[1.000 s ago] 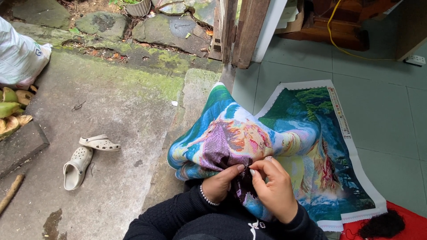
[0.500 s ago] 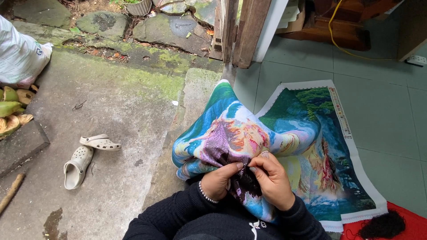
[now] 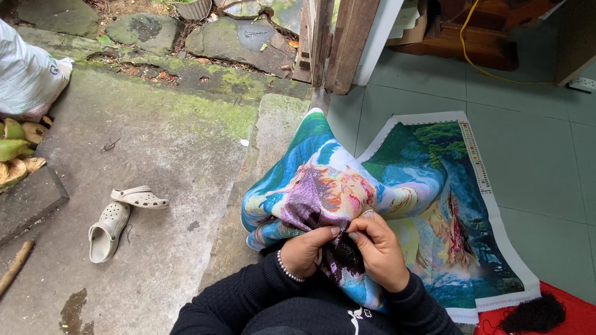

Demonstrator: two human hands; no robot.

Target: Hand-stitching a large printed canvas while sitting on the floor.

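Two hands meet at the lower middle of the frame over a large cross-stitch canvas (image 3: 347, 186), a colourful printed cloth bunched over the person's lap and spreading flat onto the green tiled floor (image 3: 540, 142) to the right. The left hand (image 3: 304, 251) pinches a dark, purple-stitched fold of the cloth, its grip closed on the fabric. The right hand (image 3: 379, 248) has its fingertips pressed together on the same fold; whether a needle sits between them is too small to tell. Compared with a second ago, the hands have drawn closer together and the raised hump of cloth has settled a little lower, so the stitching appears to be in mid-pull at one spot. A beaded bracelet (image 3: 285, 268) circles the left wrist. Farther out, a pair of pale clogs (image 3: 121, 217) lies on the concrete step at left, and a tuft of dark thread (image 3: 534, 313) rests on red cloth at lower right.
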